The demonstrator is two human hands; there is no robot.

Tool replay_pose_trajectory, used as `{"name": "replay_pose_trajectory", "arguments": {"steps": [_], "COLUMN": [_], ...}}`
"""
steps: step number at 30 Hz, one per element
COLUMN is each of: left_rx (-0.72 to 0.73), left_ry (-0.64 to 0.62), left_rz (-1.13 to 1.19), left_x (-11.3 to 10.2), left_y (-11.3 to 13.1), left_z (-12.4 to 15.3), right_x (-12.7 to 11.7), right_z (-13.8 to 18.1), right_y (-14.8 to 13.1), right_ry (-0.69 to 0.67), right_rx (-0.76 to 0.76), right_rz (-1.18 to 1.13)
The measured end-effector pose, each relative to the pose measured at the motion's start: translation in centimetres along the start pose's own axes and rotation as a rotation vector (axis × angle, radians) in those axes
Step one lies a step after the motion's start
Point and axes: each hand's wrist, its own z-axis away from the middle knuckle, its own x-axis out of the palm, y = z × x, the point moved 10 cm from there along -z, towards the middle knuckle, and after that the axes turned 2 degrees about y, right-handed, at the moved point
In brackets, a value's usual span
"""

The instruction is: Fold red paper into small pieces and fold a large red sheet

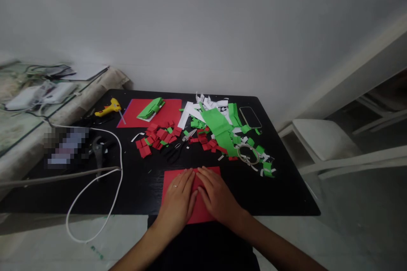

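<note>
A sheet of red paper (201, 211) lies at the front edge of the black table, its near end reaching past the edge. My left hand (178, 194) rests flat on its left part, fingers stretched forward, a ring on one finger. On the right part lies my right hand (218, 192), also flat with fingers extended. The fingertips of both hands come close together near the sheet's far edge. Beyond the hands are scissors (178, 148) with black handles, a heap of red paper pieces (154, 137) and a large green paper strip (219, 125).
A yellow glue gun (110, 108) and a folded green paper bundle (151, 109) on red sheets (171, 112) are at the back left. A white cable (119, 148) loops over the left edge near pliers (99, 152). A phone (250, 117) and a tape roll (248, 154) lie right.
</note>
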Motion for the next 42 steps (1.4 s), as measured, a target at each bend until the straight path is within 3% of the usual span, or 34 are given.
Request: {"name": "replay_pose_trajectory", "arguments": {"steps": [13,21,25,36,39,42], "left_rx": [-0.035,-0.036,-0.054,-0.089,-0.075,-0.07], "left_ry": [0.01,0.0,-0.021,-0.026,-0.02,-0.022], "left_rz": [-0.029,-0.039,-0.028,0.003,-0.003,-0.003], "left_x": [0.0,-0.1,-0.1,-0.1,-0.1,-0.1], "left_y": [0.0,0.0,-0.3,-0.5,-0.4,-0.4], "left_z": [-0.5,-0.4,-0.3,-0.3,-0.4,-0.6], "right_x": [-2.5,-0.5,-0.4,-3.5,-3.5,-2.0], "right_z": [1.0,-0.8,-1.2,0.2,-0.9,-2.9], "right_y": [2.6,0.3,0.5,3.7,3.8,2.9], "right_ry": [0.079,0.094,0.095,0.183,0.164,0.06], "right_rx": [0.084,-0.032,-0.007,0.11,0.17,0.207], "right_rz": [0.12,0.064,0.054,0.112,0.157,0.181]}}
